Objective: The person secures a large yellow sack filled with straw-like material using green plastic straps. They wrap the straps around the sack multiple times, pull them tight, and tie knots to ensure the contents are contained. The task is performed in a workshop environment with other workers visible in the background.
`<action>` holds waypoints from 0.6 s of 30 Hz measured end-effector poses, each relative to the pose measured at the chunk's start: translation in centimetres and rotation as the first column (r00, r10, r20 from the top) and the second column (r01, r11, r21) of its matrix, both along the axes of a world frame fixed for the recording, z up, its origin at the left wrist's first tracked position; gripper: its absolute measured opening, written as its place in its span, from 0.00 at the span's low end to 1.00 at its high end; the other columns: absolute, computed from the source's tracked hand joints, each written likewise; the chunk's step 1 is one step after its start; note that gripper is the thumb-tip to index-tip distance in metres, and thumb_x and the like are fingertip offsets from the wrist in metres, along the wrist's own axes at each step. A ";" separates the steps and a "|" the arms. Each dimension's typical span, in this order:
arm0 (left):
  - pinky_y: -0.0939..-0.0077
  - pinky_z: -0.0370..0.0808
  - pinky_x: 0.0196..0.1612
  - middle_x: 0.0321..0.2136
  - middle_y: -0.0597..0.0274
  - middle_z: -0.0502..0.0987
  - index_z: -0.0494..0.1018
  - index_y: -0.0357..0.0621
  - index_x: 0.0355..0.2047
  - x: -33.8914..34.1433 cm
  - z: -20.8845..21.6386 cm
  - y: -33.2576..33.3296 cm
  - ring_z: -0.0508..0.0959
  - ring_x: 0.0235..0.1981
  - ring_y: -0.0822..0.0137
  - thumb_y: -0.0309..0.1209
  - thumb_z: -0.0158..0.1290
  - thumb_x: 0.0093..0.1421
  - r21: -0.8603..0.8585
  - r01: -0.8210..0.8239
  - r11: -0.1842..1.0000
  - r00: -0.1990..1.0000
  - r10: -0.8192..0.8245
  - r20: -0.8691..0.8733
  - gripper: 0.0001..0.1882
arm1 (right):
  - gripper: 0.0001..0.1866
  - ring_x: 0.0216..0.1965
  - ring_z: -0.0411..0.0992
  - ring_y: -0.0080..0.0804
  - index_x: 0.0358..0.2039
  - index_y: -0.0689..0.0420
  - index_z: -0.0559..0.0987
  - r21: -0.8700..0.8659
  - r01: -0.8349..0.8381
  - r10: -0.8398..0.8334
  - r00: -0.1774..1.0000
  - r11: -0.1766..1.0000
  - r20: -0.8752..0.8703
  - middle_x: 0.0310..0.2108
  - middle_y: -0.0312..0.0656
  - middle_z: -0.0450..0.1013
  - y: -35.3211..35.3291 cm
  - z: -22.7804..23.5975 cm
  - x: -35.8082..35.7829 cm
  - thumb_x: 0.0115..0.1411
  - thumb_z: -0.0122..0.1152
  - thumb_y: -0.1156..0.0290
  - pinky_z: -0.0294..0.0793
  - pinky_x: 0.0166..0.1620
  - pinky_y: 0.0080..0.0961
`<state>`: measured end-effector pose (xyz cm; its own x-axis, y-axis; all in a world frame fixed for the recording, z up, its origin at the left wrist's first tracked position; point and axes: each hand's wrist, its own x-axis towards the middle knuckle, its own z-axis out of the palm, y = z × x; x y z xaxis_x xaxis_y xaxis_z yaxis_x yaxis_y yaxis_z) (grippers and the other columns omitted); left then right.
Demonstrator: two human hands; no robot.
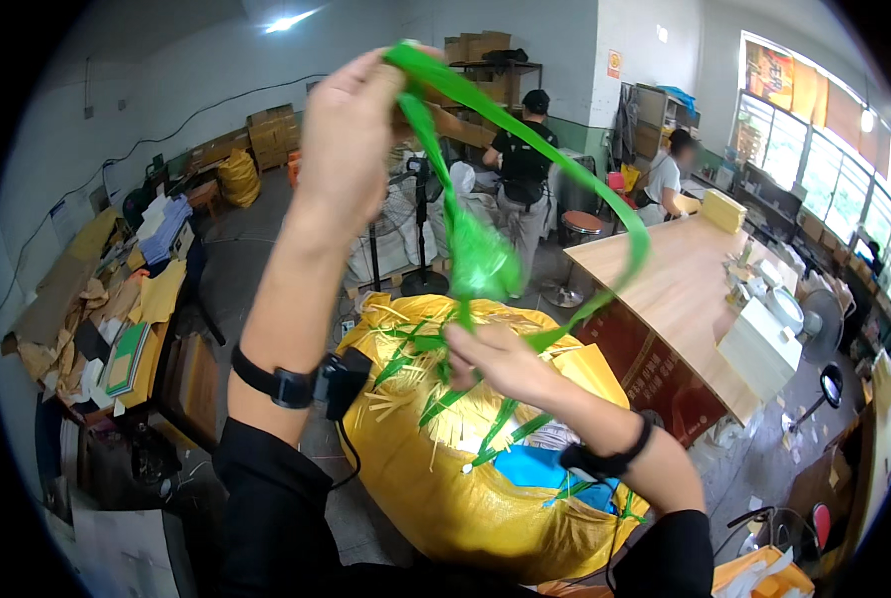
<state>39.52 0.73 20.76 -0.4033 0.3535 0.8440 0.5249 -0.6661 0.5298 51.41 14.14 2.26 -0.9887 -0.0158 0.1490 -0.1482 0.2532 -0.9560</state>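
Raised high in front of me, my left hand [341, 145] pinches a bright green plastic tying strip [555, 159] between thumb and fingers. The strip sweeps to the right in a wide loop, and a bunched part hangs down toward the sack. Lower down, my right hand [495, 361] grips the strip just above the sack's top. The bulging yellow woven sack [395, 458] is stuffed with pale paper shreds [435, 399] and a blue piece [530, 466]. More green strips lace across its opening.
A wooden-topped table [655, 269] stands to the right, bearing a white box [761, 344]. At left, a cluttered bench [136, 369] holds papers and folders. One person in black [525, 154] and another in white [665, 179] are farther back. A round stool [582, 222] stands near the table.
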 end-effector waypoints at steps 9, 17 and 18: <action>0.64 0.77 0.50 0.45 0.48 0.80 0.70 0.40 0.58 -5.1 -15.7 8.0 0.81 0.45 0.57 0.43 0.58 0.62 -0.899 -0.189 0.396 0.798 -0.471 -0.375 0.28 | 0.19 0.12 0.59 0.21 0.19 0.53 0.69 -0.513 0.677 -0.826 0.269 0.528 -0.495 0.16 0.30 0.67 20.0 19.6 40.1 0.67 0.53 0.60 0.71 0.28 0.25; 0.57 0.72 0.51 0.46 0.45 0.77 0.66 0.43 0.60 -2.8 -26.0 9.0 0.75 0.51 0.47 0.36 0.59 0.57 -0.765 -0.462 0.449 0.712 -0.327 -0.621 0.31 | 0.09 0.15 0.55 0.13 0.37 0.58 0.74 -0.837 0.480 -0.965 0.117 0.261 -0.234 0.19 0.29 0.62 30.5 8.1 64.5 0.67 0.59 0.65 0.57 0.16 0.08; 0.58 0.72 0.50 0.45 0.45 0.77 0.68 0.42 0.58 -2.6 -26.5 8.8 0.75 0.50 0.48 0.35 0.60 0.56 -0.709 -0.483 0.514 0.713 -0.240 -0.659 0.29 | 0.09 0.15 0.56 0.12 0.38 0.57 0.76 -0.831 0.526 -0.983 0.089 0.182 -0.159 0.20 0.28 0.64 30.1 6.8 62.9 0.67 0.60 0.64 0.57 0.17 0.08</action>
